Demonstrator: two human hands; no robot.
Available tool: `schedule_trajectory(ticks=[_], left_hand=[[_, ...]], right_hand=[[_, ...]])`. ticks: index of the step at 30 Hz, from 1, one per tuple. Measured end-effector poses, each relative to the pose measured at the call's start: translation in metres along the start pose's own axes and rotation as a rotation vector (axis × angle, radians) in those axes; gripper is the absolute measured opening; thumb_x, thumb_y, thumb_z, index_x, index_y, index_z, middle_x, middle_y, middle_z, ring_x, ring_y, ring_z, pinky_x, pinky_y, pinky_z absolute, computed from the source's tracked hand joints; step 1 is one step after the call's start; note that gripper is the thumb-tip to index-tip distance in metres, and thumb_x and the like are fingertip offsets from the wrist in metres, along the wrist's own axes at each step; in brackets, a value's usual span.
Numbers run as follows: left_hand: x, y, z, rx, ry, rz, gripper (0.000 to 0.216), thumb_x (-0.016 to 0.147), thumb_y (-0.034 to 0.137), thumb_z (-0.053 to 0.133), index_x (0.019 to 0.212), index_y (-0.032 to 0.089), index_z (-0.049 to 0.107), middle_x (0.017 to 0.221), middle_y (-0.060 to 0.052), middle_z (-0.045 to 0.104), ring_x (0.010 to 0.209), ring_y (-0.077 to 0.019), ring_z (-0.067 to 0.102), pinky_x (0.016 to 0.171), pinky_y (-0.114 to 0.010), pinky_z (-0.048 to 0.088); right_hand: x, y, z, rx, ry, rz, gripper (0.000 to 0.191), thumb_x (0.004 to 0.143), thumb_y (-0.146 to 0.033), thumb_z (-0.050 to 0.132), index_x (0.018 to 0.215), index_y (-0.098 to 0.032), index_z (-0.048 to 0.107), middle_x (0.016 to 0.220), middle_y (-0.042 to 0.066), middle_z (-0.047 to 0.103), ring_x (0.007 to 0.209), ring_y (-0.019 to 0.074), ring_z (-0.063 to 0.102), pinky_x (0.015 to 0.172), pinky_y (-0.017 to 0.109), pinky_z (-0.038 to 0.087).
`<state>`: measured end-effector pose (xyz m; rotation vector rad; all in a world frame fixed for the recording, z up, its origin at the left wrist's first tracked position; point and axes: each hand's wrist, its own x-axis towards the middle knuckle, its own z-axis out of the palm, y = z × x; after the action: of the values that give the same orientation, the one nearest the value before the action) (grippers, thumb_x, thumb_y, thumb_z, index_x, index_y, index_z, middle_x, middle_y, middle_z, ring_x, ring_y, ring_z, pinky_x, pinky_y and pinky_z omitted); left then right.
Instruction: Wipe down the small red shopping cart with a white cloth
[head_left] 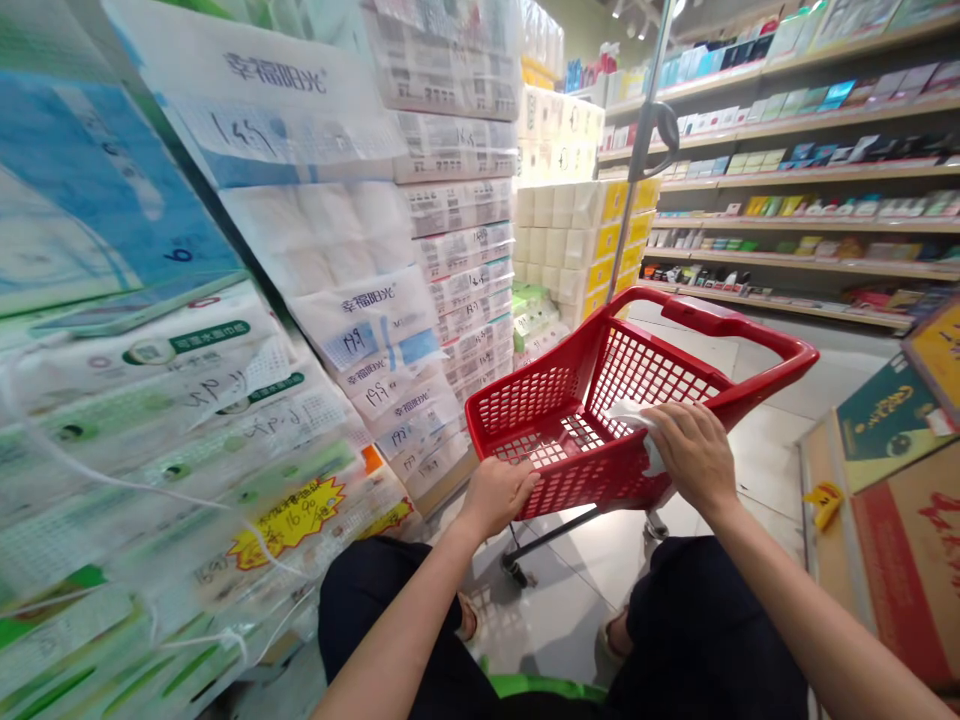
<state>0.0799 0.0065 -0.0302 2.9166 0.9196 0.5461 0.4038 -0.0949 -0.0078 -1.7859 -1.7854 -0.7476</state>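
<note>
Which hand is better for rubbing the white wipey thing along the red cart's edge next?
Probably the right hand: it holds the crumpled white cloth or tissue against the red plastic mesh cart. The left hand grips the cart's edge, with no cloth showing, so seems better for steadying.

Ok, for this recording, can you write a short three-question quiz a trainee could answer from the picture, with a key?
1. Multiple choice: what does the right hand hold against the red cart?
A) a cardboard box
B) a white cloth or tissue
C) a phone

2. True or false: the left hand is on the cart's rim.

3. Fill in the blank: the larger starburst price sign, over to the left of the left hand, is ____ with a red border.

Key: 1. B; 2. True; 3. yellow.
</note>
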Motion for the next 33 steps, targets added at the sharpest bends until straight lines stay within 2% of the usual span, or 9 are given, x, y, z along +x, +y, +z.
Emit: schedule_trajectory(ticks=[3,6,9,12,20,23,27,30,33], left_hand=[[0.001,0.0,0.0,-0.032,0.015,0.008,0.043,0.103,0.043,0.025,0.085,0.02,0.058,0.07,-0.002,0.065,0.066,-0.0165,0.058,0.071,-0.031,0.035],[0.0,-0.002,-0.001,-0.051,0.029,0.02,0.043,0.103,0.042,0.027,0.084,0.02,0.058,0.072,-0.002,0.066,0.067,-0.0162,0.058,0.073,-0.031,0.034],[-0.003,-0.011,-0.001,-0.071,0.029,0.043,0.043,0.104,0.042,0.027,0.088,0.02,0.059,0.078,-0.003,0.067,0.071,-0.0163,0.058,0.074,-0.031,0.034],[-0.005,-0.025,-0.001,-0.059,0.009,0.067,0.045,0.104,0.045,0.023,0.09,0.02,0.058,0.079,-0.002,0.066,0.072,-0.0158,0.057,0.075,-0.03,0.034],[-0.005,-0.051,-0.002,-0.081,-0.031,0.086,0.049,0.104,0.047,0.02,0.084,0.02,0.055,0.073,0.0,0.062,0.068,-0.0149,0.055,0.081,-0.031,0.034],[-0.003,-0.052,-0.006,-0.119,-0.053,0.085,0.05,0.103,0.048,0.02,0.083,0.02,0.056,0.073,0.0,0.063,0.068,-0.0147,0.055,0.081,-0.032,0.034],[-0.001,-0.048,-0.01,-0.114,-0.056,0.083,0.048,0.103,0.047,0.021,0.083,0.02,0.055,0.073,0.0,0.063,0.068,-0.0153,0.056,0.08,-0.032,0.035],[-0.001,-0.044,-0.012,-0.113,-0.035,0.064,0.045,0.103,0.045,0.024,0.08,0.02,0.055,0.071,0.0,0.063,0.066,-0.0154,0.055,0.079,-0.031,0.035],[-0.002,-0.04,-0.014,-0.122,-0.029,0.057,0.043,0.103,0.043,0.026,0.079,0.021,0.054,0.07,0.001,0.062,0.065,-0.0148,0.054,0.079,-0.031,0.035]], right_hand=[[0.0,-0.061,0.009,0.092,-0.05,-0.072,0.035,0.096,-0.025,0.046,0.129,-0.027,0.056,0.122,0.007,0.063,0.118,0.0267,0.051,0.109,0.047,0.033],[0.001,-0.125,0.019,0.169,-0.123,-0.188,0.042,0.096,-0.024,0.047,0.137,-0.028,0.05,0.13,0.006,0.06,0.122,0.0255,0.048,0.107,0.043,0.034],[0.005,-0.151,0.024,0.193,-0.166,-0.301,0.045,0.096,-0.022,0.047,0.141,-0.03,0.046,0.132,0.005,0.058,0.12,0.0239,0.05,0.104,0.041,0.037],[0.012,-0.128,0.024,0.171,-0.204,-0.398,0.044,0.095,-0.02,0.047,0.138,-0.029,0.048,0.131,0.006,0.058,0.117,0.023,0.051,0.103,0.039,0.038],[0.017,0.021,-0.009,-0.052,-0.197,-0.367,0.041,0.094,-0.016,0.042,0.132,-0.027,0.053,0.128,0.007,0.059,0.122,0.0255,0.049,0.115,0.05,0.028],[0.016,0.06,-0.024,-0.133,-0.133,-0.311,0.042,0.096,-0.018,0.039,0.135,-0.026,0.051,0.133,0.008,0.056,0.126,0.0269,0.047,0.115,0.051,0.026],[0.009,0.058,-0.025,-0.142,0.022,-0.128,0.043,0.097,-0.025,0.04,0.139,-0.021,0.047,0.136,0.011,0.053,0.131,0.0298,0.043,0.115,0.053,0.026],[0.003,0.026,-0.012,-0.074,0.076,-0.015,0.043,0.097,-0.023,0.04,0.139,-0.024,0.046,0.138,0.009,0.053,0.134,0.029,0.04,0.116,0.054,0.025],[-0.003,-0.014,0.004,0.013,0.071,-0.006,0.046,0.096,-0.019,0.04,0.141,-0.027,0.045,0.14,0.006,0.052,0.136,0.0278,0.04,0.117,0.054,0.025]])
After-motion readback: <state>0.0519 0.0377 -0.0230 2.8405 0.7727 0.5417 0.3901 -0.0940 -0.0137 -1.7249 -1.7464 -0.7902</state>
